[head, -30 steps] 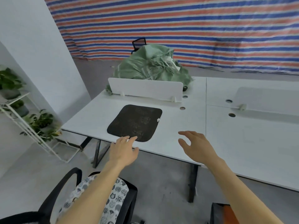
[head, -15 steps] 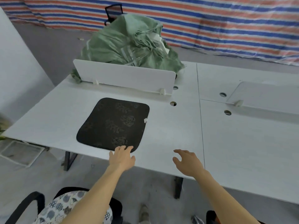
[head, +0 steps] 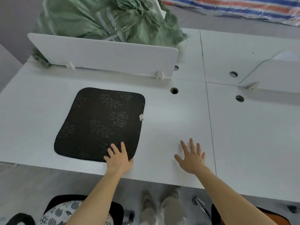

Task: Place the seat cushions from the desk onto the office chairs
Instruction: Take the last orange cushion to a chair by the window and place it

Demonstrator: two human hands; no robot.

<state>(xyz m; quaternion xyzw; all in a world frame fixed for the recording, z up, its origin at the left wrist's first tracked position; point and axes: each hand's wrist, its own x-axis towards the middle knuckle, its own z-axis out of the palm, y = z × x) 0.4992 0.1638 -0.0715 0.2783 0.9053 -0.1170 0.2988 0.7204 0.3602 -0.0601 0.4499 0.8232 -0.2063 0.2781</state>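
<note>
Your left hand [head: 119, 158] lies flat on the black seat cushion [head: 99, 124], fingers straight and close together, right over its near right corner. The heel of the hand hides that corner, so whether the thumb tucks under the edge cannot be told. Your right hand [head: 192, 155] is spread wide above bare table [head: 178, 127] beside it, holding nothing; contact with the surface is not clear.

The cushion sits on the table's left section, its near side just short of the front edge, its far side well clear of the white divider panel [head: 103, 57]. Leaf and rose shapes show faintly in the dark fabric. A small white tag [head: 141, 117] sticks out at its right side, with any print too small to read.

Behind the panel a green woven sack [head: 105, 18] is cut off at the top, its lower part hidden.

Bottom left, an office chair [head: 116, 211] carries a patterned cushion [head: 65, 211], crossed by your forearm and cropped by the frame. Bottom right, an orange seat [head: 279, 218] peeks out past your right arm, mostly out of view. Your shoes [head: 162, 207] are blurred below the table's front edge.
</note>
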